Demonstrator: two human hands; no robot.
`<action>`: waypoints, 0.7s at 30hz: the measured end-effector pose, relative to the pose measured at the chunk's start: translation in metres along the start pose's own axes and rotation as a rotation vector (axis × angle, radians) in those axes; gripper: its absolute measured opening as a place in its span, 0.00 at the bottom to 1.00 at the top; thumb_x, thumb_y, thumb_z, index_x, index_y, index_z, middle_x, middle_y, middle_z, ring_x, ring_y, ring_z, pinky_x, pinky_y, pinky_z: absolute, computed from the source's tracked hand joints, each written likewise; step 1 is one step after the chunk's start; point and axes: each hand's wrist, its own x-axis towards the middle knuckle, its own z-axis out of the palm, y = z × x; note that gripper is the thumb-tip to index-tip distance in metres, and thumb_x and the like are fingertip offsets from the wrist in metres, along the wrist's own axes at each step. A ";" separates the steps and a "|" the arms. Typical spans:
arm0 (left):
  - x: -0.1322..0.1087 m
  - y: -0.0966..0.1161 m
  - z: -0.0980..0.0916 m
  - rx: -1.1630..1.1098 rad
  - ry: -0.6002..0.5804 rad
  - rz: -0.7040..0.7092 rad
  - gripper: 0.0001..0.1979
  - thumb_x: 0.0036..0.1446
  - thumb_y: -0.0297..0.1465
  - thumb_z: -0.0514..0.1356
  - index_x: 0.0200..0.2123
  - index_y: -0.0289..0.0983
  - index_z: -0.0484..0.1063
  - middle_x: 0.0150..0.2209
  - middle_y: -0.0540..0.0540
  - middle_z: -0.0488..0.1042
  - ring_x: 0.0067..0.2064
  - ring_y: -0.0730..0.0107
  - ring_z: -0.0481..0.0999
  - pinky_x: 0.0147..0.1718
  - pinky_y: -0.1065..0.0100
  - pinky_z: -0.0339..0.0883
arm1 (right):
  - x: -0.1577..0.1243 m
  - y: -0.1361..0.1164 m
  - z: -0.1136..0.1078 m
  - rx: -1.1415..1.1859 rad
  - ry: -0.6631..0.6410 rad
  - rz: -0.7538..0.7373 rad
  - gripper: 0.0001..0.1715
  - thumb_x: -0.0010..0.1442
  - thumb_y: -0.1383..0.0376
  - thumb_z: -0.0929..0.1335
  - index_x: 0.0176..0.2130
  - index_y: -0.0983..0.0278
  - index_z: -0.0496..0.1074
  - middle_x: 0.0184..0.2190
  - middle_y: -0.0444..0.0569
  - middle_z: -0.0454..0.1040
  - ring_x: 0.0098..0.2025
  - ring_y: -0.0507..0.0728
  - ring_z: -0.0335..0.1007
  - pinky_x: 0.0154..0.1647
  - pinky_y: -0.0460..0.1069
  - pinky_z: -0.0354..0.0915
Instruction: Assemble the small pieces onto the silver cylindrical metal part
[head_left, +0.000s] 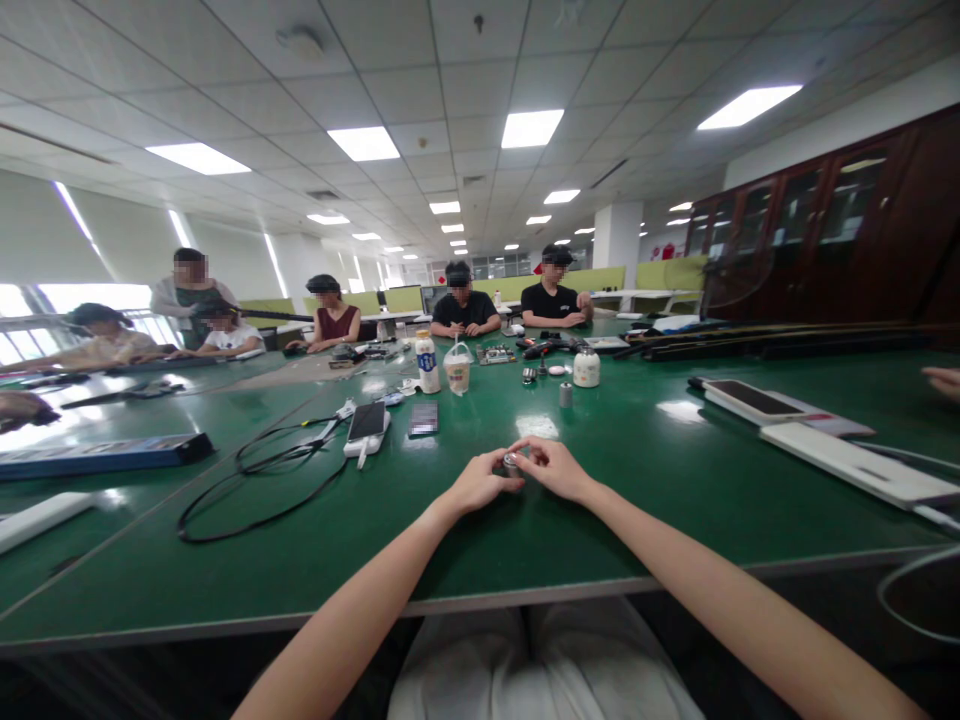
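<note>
The small metal cylinder (511,462) was between your two hands, just above or on the green table (645,480) in front of you; your left thumb hid its base, so I could not tell whether it touched the surface. As far as the view showed, the handling was under way and not finished: the piece was held, not left standing by itself, while a similar metal cylinder (565,395) stood upright farther out, untouched, near the white jar (586,369). How much remained to be done on the held piece could not be read at this size. Your left hand (484,478) came in from the left, fingers and thumb curled narrowly around the cylinder's side. Your right hand (551,468) arched over from the other side, palm down, its bent fingertips at the top; whether they gripped or merely touched it, I could not tell. Both forearms reached forward over the table edge, converging at the piece.
</note>
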 end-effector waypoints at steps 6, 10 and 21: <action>-0.001 -0.002 0.001 -0.014 0.007 0.020 0.18 0.48 0.31 0.67 0.45 0.40 0.76 0.41 0.49 0.81 0.44 0.59 0.79 0.46 0.64 0.71 | 0.003 0.005 0.001 0.037 0.002 0.028 0.23 0.58 0.49 0.67 0.39 0.65 0.77 0.17 0.39 0.63 0.20 0.50 0.55 0.21 0.45 0.52; -0.002 -0.002 0.002 -0.001 0.021 0.048 0.19 0.49 0.32 0.67 0.46 0.40 0.73 0.44 0.47 0.80 0.46 0.59 0.79 0.47 0.63 0.70 | 0.008 0.013 0.004 0.029 0.029 0.051 0.26 0.57 0.46 0.66 0.38 0.64 0.78 0.19 0.43 0.68 0.21 0.51 0.59 0.22 0.45 0.54; -0.005 0.006 -0.001 0.147 0.073 0.073 0.17 0.49 0.39 0.68 0.38 0.39 0.68 0.37 0.48 0.80 0.41 0.60 0.80 0.40 0.65 0.70 | 0.012 0.044 -0.018 -0.293 0.167 0.235 0.16 0.56 0.54 0.69 0.37 0.60 0.81 0.25 0.47 0.72 0.30 0.56 0.65 0.33 0.50 0.59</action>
